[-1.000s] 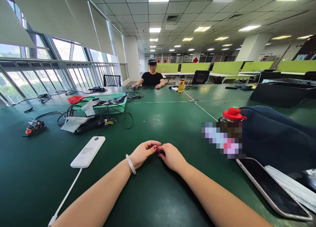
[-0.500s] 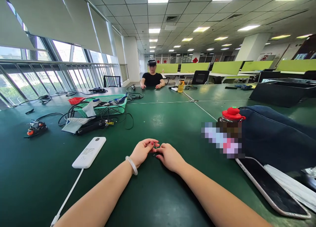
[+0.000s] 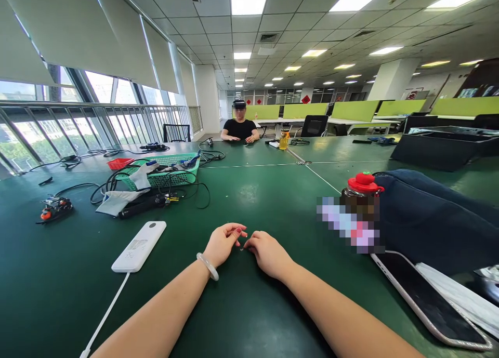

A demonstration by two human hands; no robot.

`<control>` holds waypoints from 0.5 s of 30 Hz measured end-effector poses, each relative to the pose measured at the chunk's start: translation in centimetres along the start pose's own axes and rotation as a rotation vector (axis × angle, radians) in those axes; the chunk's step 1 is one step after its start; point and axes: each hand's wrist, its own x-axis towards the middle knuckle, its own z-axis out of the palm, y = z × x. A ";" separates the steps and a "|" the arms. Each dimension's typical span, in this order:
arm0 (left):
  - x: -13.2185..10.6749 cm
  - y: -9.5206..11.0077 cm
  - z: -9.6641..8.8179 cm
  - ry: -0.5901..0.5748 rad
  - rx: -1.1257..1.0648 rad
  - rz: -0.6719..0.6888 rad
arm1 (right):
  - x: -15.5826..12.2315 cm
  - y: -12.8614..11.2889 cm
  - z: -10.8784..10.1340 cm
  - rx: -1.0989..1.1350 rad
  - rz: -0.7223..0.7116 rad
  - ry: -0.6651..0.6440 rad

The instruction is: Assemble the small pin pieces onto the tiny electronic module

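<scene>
My left hand [image 3: 225,242], with a pale bangle [image 3: 208,267] at the wrist, rests over the green table with its fingers curled and the thumb close to the index finger. Whatever lies between them is too small to name. Just to its right is my right hand [image 3: 270,253], its thumb and fingers drawn together in a pinch above the tabletop. By those right fingertips shows a tiny pale speck [image 3: 241,249], whose kind I cannot make out. A narrow gap separates the two hands.
On the left are a white power bank [image 3: 139,246] with a cable, and a green basket [image 3: 177,177] of tools and cords. A phone [image 3: 429,298], dark bag [image 3: 432,217] and red-lidded jar [image 3: 362,194] stand right. Another person [image 3: 239,127] sits across the table [image 3: 249,311].
My hands have drawn slightly apart at the fingertips, where they were almost touching. The view has tilted up a little. The person opposite has shifted their hands.
</scene>
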 end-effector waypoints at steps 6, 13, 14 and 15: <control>-0.5 0.7 0.3 -0.204 -0.143 -0.047 | 0.3 1.0 -0.1 0.192 0.122 0.062; -0.8 1.0 0.8 -0.200 -0.131 0.004 | 0.4 0.8 -0.1 0.243 0.075 0.096; -0.7 1.0 0.7 -0.186 -0.111 0.003 | 0.4 0.7 0.0 0.253 0.049 0.092; -0.5 0.8 0.5 -0.169 -0.086 0.002 | 0.4 0.5 0.1 0.268 0.024 0.077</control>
